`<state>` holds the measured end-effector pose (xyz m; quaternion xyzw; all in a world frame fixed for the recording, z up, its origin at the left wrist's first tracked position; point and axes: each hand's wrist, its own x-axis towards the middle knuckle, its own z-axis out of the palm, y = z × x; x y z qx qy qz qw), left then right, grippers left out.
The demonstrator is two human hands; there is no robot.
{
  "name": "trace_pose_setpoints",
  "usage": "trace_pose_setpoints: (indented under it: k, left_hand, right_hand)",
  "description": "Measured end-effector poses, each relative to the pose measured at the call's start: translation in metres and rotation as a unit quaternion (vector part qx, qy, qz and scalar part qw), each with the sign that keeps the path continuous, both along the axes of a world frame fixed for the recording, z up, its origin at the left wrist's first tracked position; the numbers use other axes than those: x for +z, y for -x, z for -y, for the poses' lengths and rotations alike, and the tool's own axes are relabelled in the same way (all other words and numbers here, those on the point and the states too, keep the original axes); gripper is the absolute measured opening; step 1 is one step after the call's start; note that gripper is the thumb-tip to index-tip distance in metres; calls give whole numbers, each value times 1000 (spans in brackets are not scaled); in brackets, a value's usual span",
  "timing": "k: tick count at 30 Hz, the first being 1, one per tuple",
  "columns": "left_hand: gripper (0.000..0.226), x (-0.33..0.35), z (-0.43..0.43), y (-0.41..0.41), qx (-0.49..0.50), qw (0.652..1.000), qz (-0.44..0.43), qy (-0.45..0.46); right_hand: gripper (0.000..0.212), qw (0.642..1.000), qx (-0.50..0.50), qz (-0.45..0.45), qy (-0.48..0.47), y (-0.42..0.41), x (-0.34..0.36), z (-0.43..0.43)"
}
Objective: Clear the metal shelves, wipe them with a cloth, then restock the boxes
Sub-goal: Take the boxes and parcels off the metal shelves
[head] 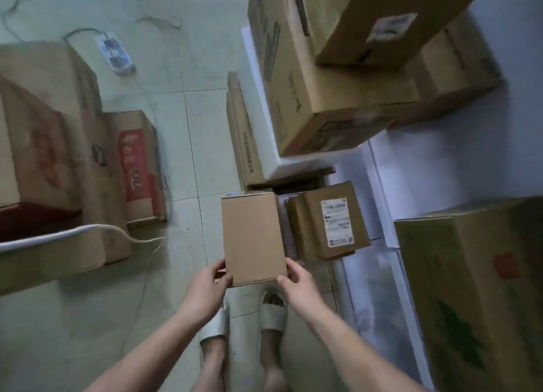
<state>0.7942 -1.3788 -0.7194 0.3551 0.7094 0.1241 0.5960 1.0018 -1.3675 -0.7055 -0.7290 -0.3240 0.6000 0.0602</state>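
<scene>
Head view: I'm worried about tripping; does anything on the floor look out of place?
Yes: a white plastic power strip lies on the pale tiled floor, its grey cable looping beside it; feet could catch.

Print on the white shipping label [337, 223] cannot be read; the large green-printed cardboard box [470, 288] is cut by the right edge.

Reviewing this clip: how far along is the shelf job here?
Some clearing looks done: cartons stand on the floor at left. In hand: the left hand and right hand grip a small plain box by its near corners. Left: large boxes sit on the white shelf; no cloth shows, so wiping and restocking likely remain.
</scene>
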Motion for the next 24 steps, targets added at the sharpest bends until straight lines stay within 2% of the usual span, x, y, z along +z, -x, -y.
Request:
trace_pose_setpoints:
  k: [4, 7, 10, 12, 17, 19, 24]
  left_hand:
    - [41, -77, -1, -22, 22, 999, -36, -29]
    - [45, -117, -2, -34, 14, 997, -58, -39]
    - [56, -132, -1, -49, -12, 996, -86, -21]
    - [65, -125, 0, -53, -15, 998, -69, 1]
    - [63, -65, 1, -42, -7, 996, -73, 47]
    - [57, -20, -11, -39, 12, 998, -55, 42]
    - [35, 143, -53, -33, 120, 993, 7, -1]
  right_hand:
    - [57, 999, 27, 16, 19, -16, -79, -5]
    - [61, 999, 30, 31, 17, -26, -109, -14]
    - [59, 997, 55, 47, 15, -34, -124, -20]
    - [60, 996, 72, 50, 24, -35, -122, -23]
    - [60, 991, 120, 46, 20, -26, -55, -38]
    - [60, 990, 134, 48, 5, -17, -6, -49]
    - [48, 984, 149, 42, -84, 17, 170, -65]
